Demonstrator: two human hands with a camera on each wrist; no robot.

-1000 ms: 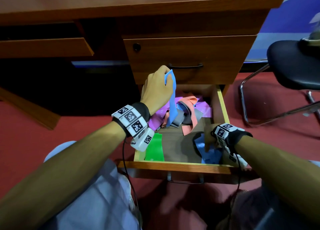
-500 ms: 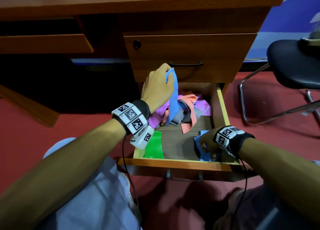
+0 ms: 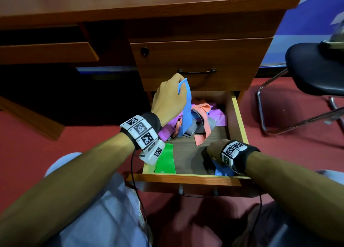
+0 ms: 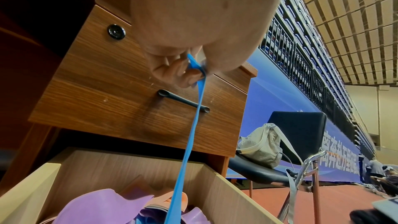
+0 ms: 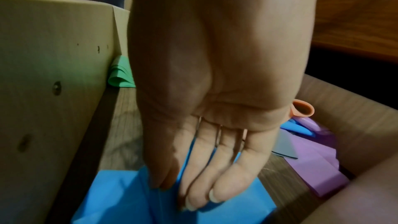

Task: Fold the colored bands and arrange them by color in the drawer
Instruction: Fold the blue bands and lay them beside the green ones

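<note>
Your left hand pinched the blue band at frame centre, your right hand pressed folded blue flat; tangled bands risked dragging out.

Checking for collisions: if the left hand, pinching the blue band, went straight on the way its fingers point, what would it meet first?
Likely the closed wooden upper drawer front near its black handle; the left hand holding the blue band points there, though depth is unclear.

A black chair with a metal frame stands on the red floor to the right of the wooden bench. A grey bag rests on its seat, before a blue banner.
</note>
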